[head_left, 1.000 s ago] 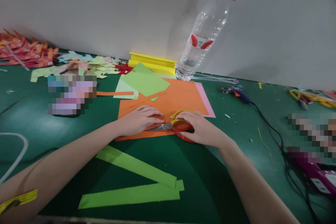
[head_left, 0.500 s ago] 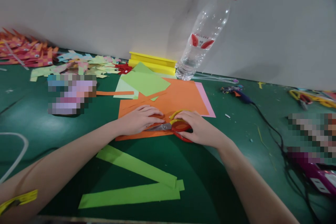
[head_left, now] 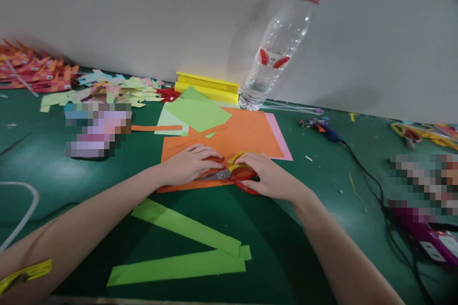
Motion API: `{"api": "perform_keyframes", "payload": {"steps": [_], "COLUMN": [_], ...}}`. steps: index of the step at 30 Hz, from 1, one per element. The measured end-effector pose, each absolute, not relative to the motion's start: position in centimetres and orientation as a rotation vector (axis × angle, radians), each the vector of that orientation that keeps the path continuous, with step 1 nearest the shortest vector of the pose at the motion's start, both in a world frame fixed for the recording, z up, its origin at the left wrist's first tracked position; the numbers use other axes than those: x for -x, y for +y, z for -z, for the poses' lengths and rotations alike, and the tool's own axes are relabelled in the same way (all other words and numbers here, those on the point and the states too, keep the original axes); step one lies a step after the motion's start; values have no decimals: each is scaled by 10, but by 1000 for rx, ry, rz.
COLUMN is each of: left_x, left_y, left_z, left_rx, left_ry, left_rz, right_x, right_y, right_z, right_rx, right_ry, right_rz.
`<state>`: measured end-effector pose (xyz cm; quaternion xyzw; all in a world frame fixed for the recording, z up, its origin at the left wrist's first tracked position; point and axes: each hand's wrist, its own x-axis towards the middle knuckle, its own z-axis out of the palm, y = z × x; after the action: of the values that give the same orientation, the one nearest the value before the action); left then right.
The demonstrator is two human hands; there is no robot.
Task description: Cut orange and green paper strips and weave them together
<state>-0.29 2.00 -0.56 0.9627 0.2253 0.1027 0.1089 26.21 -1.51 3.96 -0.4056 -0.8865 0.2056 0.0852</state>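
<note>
Worktop [head_left: 332, 162], green. Orange sheet [head_left: 246, 133], centre. Green strips [head_left: 179, 267], seven o'clock. Left hand [head_left: 191, 164], sheet's eight o'clock, grip spread flat on it. Right hand [head_left: 270, 174], four o'clock, grip round scissors' handles. Scissors [head_left: 225, 174], sheet's six o'clock, blades toward nine; best worked with fingertips clear, sheet pressed flat.

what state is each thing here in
scissors: in the right hand, blade opening unclear
left hand: resting on the orange paper
orange paper: flat, partly covered
green strips: flat, ends overlapping
green sheet: flat, overlapping orange paper
bottle: standing, fill level unclear
yellow sheet: folded
</note>
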Motion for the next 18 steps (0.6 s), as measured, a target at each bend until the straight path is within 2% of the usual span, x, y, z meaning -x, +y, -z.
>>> {"api": "perform_keyframes", "payload": {"steps": [18], "left_x": [4], "left_y": [21], "left_z": [8], "left_rx": [-2835], "left_ry": [668], "left_rz": [-323], "right_x": [-252], "right_y": [-19], "right_z": [-38], "right_rx": [1183], "right_ry": [-2654], "right_rz": [-582]}}
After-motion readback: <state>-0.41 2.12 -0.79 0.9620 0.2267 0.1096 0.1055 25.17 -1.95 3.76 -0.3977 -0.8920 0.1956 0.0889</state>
